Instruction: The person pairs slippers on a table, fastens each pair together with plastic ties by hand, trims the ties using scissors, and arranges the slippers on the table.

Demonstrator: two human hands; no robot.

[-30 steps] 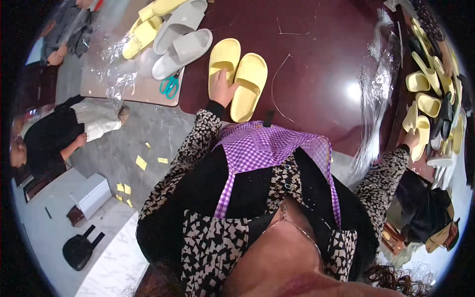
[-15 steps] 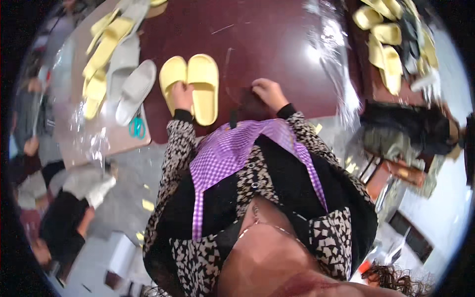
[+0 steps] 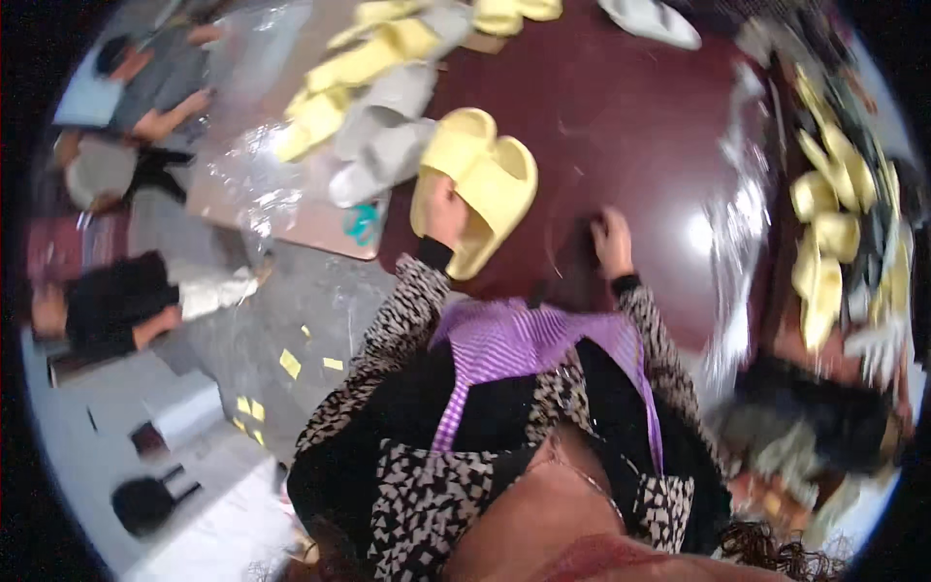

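Note:
A pair of yellow slide slippers [image 3: 509, 184] lies side by side on the dark red table [image 3: 630, 126], toes pointing away from me and tilted to the right. My left hand [image 3: 446, 215] is closed on the left slipper at its strap, and part of that slipper is hidden beneath it. Farther right, my right hand [image 3: 613, 247] rests over the bare tabletop, fingers loosely bent and apart, with no object visible in it. Grey slippers [image 3: 383, 155] lie just left of the pair, near a teal scissors-like handle [image 3: 361, 225].
Yellow slippers [image 3: 373, 58] line the left side on a pale board [image 3: 291, 228]. A white slipper [image 3: 652, 21] sits at the far edge. More yellow slippers [image 3: 824, 252] are piled at right, by clear plastic film [image 3: 742, 242]. People [image 3: 107, 301] are at left.
The whole view has turned, so table and slippers appear shifted right and tilted. My left hand stays at the left slipper; my right hand remains over the table.

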